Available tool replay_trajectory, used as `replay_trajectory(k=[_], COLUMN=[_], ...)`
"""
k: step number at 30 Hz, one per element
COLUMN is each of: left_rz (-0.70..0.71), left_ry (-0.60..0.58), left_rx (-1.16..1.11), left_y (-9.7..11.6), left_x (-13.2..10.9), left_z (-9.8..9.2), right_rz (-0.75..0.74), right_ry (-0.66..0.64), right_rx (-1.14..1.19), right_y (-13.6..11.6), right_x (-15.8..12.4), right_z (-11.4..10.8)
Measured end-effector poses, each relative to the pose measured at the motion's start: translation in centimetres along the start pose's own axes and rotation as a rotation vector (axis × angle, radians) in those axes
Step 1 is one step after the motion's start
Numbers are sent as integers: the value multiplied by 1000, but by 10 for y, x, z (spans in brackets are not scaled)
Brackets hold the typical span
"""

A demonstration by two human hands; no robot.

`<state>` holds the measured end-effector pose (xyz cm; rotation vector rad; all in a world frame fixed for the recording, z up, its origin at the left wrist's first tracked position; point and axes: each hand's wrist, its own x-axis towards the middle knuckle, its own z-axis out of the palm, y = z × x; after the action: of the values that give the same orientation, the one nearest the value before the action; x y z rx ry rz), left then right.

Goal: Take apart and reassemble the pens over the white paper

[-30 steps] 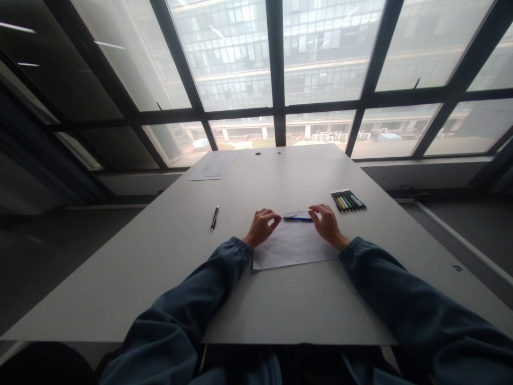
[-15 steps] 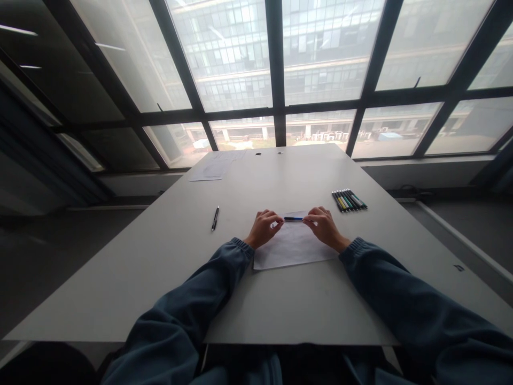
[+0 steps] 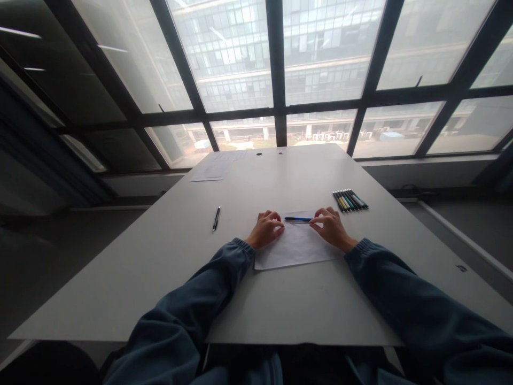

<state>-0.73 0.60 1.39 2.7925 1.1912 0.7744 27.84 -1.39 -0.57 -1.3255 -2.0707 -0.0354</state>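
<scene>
A white sheet of paper [image 3: 294, 248] lies on the grey table [image 3: 280, 305] in front of me. Above its far edge, my right hand [image 3: 332, 226] pinches the right end of a blue pen [image 3: 298, 218], which lies level and points left. My left hand [image 3: 267, 228] rests on the sheet's left part with its fingers curled in. Its fingertips sit just off the pen's left end, with nothing visible in them. Both of my arms are in dark blue sleeves.
A black pen [image 3: 216, 218] lies alone to the left of my hands. Several coloured pens in a row [image 3: 350, 200] lie to the right. Another sheet of paper [image 3: 218, 164] sits at the table's far left, near the big windows [image 3: 276, 64].
Both hands closed in on the blue pen half a second ago. Now my left hand has come off it and dropped slightly, and my right hand holds it alone.
</scene>
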Motion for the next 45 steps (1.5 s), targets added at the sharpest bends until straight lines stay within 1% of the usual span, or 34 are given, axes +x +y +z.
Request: replay_trajectory(k=[4,6,7,9,12,15,18,26,31,33,35,38,41,45], left_rz=[21,25,10,-48,-142,-190,-216,-221,-181,-156,-113,-56,-29,-24], left_ry=[-26,-6,25,123,276,352,381,369,314,272,218,154,118,88], left_rx=[11,3,-5,-26,-77,-129,-150,-139,-97,-66,-32,-1,1,-2], left_y=[-1,0,0,0,-2,-6,-9,-8,-6,-6,-5,-4,-4,-6], left_x=[1,1,2,3,4,5,5,5,4,4,3,2,1,-1], left_z=[1,1,1,1,-1,-2,-1,0,0,0,1,1,-1,-2], right_rz=[-14,-18,-15,7,71,126,149,142,128,104,58,-17,-69,-97], right_ry=[-40,-40,-29,19,146,264,325,338,319,301,244,115,19,-59], right_rx=[1,2,5,13,31,58,77,91,85,91,106,116,89,16], right_y=[-1,-2,-3,-6,-7,-6,-5,-6,-4,-4,-5,-8,-11,-13], right_x=[0,0,0,1,4,6,8,9,9,8,9,9,8,8], right_z=[0,-2,-3,-5,-7,-8,-8,-8,-7,-7,-7,-7,-6,-6])
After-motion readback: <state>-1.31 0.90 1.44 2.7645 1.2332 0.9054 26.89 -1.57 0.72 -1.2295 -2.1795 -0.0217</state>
